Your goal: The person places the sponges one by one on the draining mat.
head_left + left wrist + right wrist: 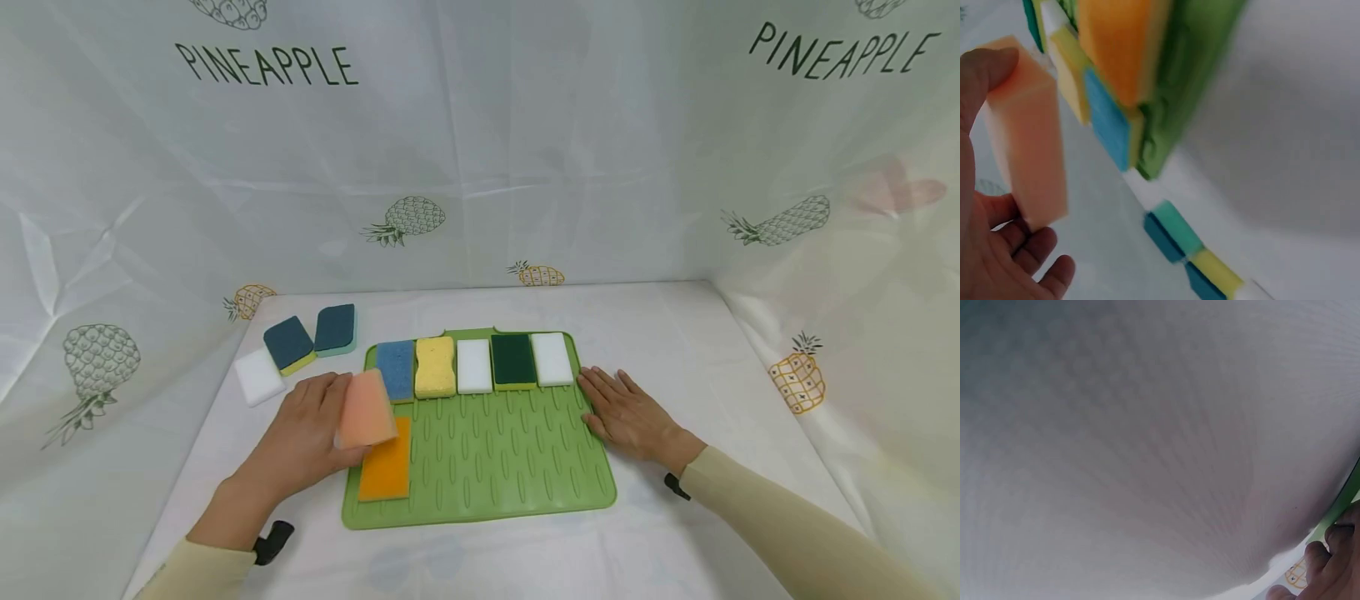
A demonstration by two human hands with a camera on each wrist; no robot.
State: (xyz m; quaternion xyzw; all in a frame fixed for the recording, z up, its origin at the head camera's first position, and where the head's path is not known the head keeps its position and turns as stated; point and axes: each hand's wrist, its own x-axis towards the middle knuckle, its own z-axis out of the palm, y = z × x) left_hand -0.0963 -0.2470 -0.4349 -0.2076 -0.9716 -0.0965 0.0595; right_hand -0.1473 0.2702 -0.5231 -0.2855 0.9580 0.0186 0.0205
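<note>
While pinching the peach sponge [366, 408] with the left hand [303, 429] over the left side of the green ribbed mat [517, 467], resting the right hand [630, 417], relaxed and flat, at the right edge — seemingly arranging in rows. Next, probably needs lowering beside the orange sponge [386, 477] — then releasing.

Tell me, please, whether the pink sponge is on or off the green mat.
Off: the left hand holds the pink sponge, and the left wrist view shows it apart from the green mat.

The left fingers [328, 393] grip a peach sponge [366, 408].
</note>
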